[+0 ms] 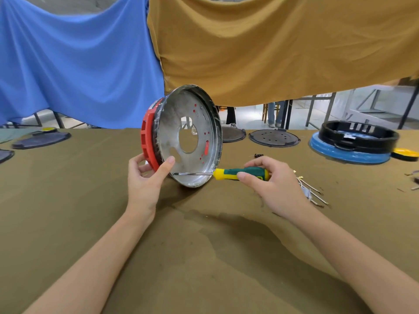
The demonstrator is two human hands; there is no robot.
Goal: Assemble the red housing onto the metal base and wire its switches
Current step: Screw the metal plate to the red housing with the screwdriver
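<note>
Far left on the table, dark oval plates, one with a yellow disc behind it. Blue cloth hangs behind, tan cloth to its right.

Your left hand grips the lower edge of the assembly: thumb pressed on the inside face of the base, fingers curled behind the housing. The housing sits against the back of the base, both stood on edge on the table, open side of the base facing right, toward you. Red shows through small holes and a slot in the metal.

Screwdriver lies about level; its tip is at the lower inside rim of the base just beside your left thumb, shaft crossing the bottom of the dish. Your right hand pinches the green-yellow handle, thumb under, fingers curled over the top.

Right of that hand, wires with metal terminals lie on the table, partly hidden by the hand. A small dark part lies just behind the hand. Further back, two more dark plates. Far right, a black ring stacked on a blue one, a yellow disc beside them. Small bits at the right edge, too blurred to tell.
</note>
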